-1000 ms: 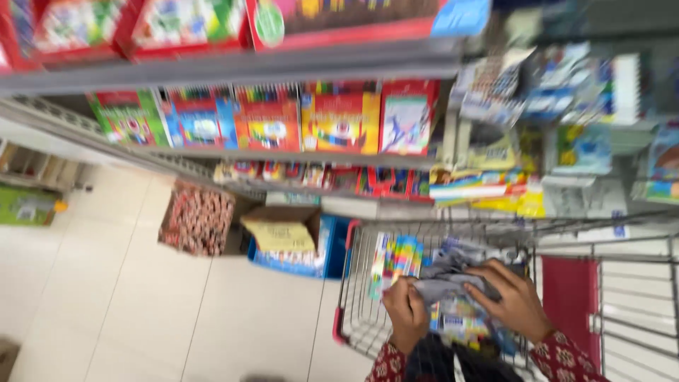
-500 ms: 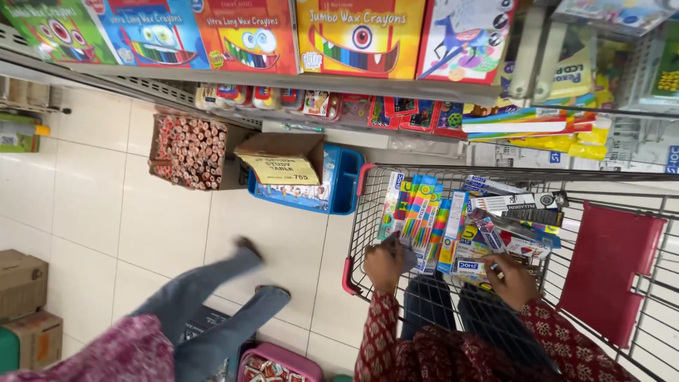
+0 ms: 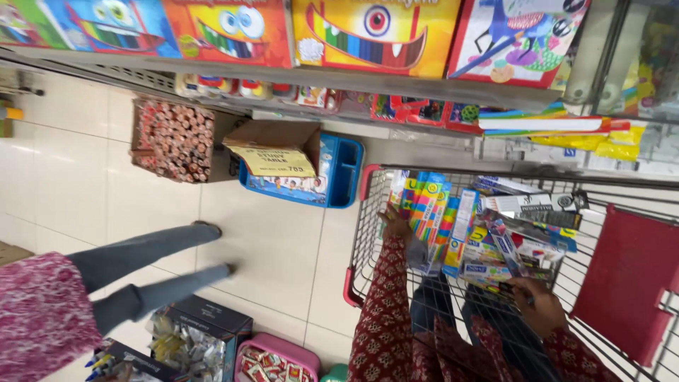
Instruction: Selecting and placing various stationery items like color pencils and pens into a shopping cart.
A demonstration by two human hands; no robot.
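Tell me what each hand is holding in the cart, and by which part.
Left hand grips the upright colourful packs by their left edge; right hand holds the flat packets from below.

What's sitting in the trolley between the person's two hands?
In the head view, between the left hand and the right hand lie upright colourful stationery packs and a heap of smaller packets, all inside the wire trolley.

Bright even light, slight blur, floor glare
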